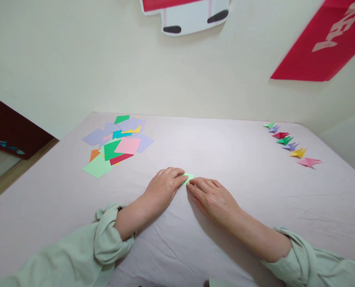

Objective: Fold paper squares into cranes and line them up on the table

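A small piece of light green origami paper [188,179] lies on the table in front of me, partly covered by fingers. My left hand [166,184] holds its left side down, fingers together and thumb against it. On the right, the fingertips of my right hand [213,197] are pressed together at the paper's near right edge. Both hands are low over the cloth, a short gap apart. How the paper is folded beneath the fingers cannot be made out.
Loose coloured paper sheets [128,146] are scattered at the back left. A slanting row of several folded paper cranes [291,146] stands at the right. A pale cloth covers the table [201,147], which meets a wall [195,79] behind.
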`<action>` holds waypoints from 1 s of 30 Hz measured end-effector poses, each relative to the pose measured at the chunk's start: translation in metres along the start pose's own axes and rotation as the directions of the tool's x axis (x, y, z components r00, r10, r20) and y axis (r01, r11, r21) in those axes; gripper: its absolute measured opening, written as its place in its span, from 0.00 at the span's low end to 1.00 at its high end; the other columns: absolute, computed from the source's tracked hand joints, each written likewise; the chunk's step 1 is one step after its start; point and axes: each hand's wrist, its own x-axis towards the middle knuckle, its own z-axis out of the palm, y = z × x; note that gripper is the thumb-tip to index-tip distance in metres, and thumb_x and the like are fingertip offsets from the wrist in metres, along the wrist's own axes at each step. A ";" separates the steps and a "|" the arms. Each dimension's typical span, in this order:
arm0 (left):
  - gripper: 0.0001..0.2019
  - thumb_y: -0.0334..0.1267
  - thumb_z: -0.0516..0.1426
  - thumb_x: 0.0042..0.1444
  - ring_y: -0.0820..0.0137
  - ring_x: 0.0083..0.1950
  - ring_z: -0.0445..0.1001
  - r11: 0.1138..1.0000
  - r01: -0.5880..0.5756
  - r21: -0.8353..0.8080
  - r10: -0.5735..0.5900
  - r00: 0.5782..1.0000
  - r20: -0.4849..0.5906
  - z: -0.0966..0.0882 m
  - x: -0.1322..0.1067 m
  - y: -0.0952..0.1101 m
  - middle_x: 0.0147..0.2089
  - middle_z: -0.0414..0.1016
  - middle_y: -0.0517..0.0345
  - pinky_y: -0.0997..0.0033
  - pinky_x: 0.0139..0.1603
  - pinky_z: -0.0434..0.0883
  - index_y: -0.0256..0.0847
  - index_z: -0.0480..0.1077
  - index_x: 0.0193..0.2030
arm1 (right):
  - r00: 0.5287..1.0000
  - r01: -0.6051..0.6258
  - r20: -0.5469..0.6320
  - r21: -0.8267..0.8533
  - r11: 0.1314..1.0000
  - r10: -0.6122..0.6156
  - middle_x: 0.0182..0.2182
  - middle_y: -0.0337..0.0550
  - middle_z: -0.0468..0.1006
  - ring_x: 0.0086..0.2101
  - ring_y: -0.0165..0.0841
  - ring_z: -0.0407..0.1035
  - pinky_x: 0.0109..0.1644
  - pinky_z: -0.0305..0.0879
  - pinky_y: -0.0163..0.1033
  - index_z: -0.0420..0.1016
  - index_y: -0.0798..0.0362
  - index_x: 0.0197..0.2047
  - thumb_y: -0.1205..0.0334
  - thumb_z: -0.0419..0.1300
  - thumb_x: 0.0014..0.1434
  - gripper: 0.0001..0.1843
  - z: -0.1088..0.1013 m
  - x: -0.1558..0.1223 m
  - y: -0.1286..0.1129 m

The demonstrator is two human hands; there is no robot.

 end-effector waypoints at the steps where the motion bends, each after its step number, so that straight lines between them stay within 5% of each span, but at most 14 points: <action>1: 0.14 0.33 0.52 0.65 0.62 0.57 0.70 0.999 -0.002 0.032 0.002 1.000 0.011 -0.001 -0.002 0.003 0.57 0.74 0.52 0.58 0.57 0.69 0.44 0.72 0.55 | 1.000 0.008 -0.005 0.008 1.000 -0.008 0.46 0.48 0.77 0.46 0.40 0.72 0.48 0.68 0.47 0.72 0.55 0.51 0.70 0.58 0.63 0.12 0.000 -0.001 0.001; 10: 0.20 0.35 0.52 0.65 0.58 0.64 0.65 0.992 0.005 0.126 -0.009 0.999 0.033 0.002 -0.014 0.011 0.64 0.68 0.48 0.53 0.62 0.65 0.39 0.64 0.63 | 0.993 0.073 -0.092 0.070 0.995 -0.066 0.48 0.54 0.78 0.46 0.42 0.73 0.47 0.72 0.48 0.74 0.58 0.47 0.76 0.55 0.61 0.13 0.001 -0.005 0.003; 19: 0.13 0.34 0.54 0.63 0.62 0.58 0.68 0.999 0.015 -0.039 -0.018 0.997 -0.076 0.007 -0.008 0.003 0.57 0.73 0.52 0.56 0.58 0.67 0.42 0.70 0.54 | 0.991 -0.043 -0.110 0.316 0.948 0.081 0.44 0.49 0.79 0.45 0.39 0.73 0.48 0.71 0.47 0.73 0.54 0.43 0.73 0.51 0.64 0.11 0.002 -0.010 0.015; 30: 0.05 0.33 0.57 0.61 0.63 0.50 0.70 0.993 0.013 -0.114 -0.021 0.997 -0.074 0.006 0.008 0.006 0.46 0.74 0.53 0.61 0.52 0.69 0.39 0.71 0.43 | 0.992 -0.007 -0.119 0.266 0.964 0.040 0.44 0.49 0.78 0.43 0.39 0.72 0.45 0.70 0.46 0.75 0.52 0.51 0.75 0.54 0.62 0.17 0.003 -0.007 0.015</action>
